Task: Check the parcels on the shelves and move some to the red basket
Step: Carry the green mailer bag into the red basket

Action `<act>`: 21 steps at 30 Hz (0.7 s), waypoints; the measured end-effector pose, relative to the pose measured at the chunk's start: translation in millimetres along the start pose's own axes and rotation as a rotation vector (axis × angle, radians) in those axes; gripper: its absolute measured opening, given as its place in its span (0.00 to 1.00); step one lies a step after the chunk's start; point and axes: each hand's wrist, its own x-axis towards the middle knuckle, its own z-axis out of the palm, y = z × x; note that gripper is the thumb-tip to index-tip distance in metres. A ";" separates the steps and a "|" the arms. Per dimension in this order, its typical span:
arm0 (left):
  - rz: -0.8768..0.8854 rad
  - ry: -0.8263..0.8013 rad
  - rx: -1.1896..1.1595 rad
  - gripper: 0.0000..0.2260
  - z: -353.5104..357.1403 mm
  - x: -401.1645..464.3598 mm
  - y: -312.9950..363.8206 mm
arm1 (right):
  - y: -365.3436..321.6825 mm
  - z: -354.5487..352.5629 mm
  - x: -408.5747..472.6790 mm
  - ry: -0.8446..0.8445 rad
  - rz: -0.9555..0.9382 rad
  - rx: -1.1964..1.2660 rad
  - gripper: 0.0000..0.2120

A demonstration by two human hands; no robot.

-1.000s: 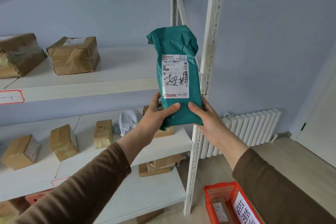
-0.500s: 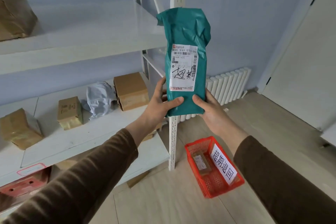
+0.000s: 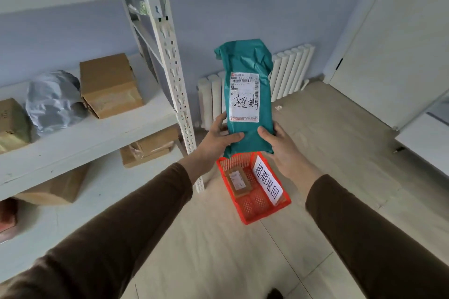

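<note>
Nearest are two brown sleeves reaching forward over the pale floor. The left hand grips the bottom left of a green parcel, with its thumb laid across the front and its fingers behind. The right hand grips the bottom right the same way, thumb in front and fingers curled round the edge. Both hands are closed on the bag, not flat and not wide open. The parcel stands upright in the air, with its white label facing the camera (big black writing is on it). Right under the parcel, down on the floor, sits the red basket. A small brown box already lies inside, and a white sign leans on its right wall. What could go wrong? The bag is long and soft and is held only at its bottom end, so I think the top could flop over. If it is let go from up high it might hit the rim, land half out, or knock the sign. Off to the left is the white shelf with a brown box and a grey bag on it. Farthest back, a white radiator stands against the blue wall.
</note>
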 end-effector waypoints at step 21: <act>-0.308 0.299 -0.298 0.28 84.2 186.5 -230.7 | 172.7 -173.8 160.4 0.122 0.368 0.138 0.24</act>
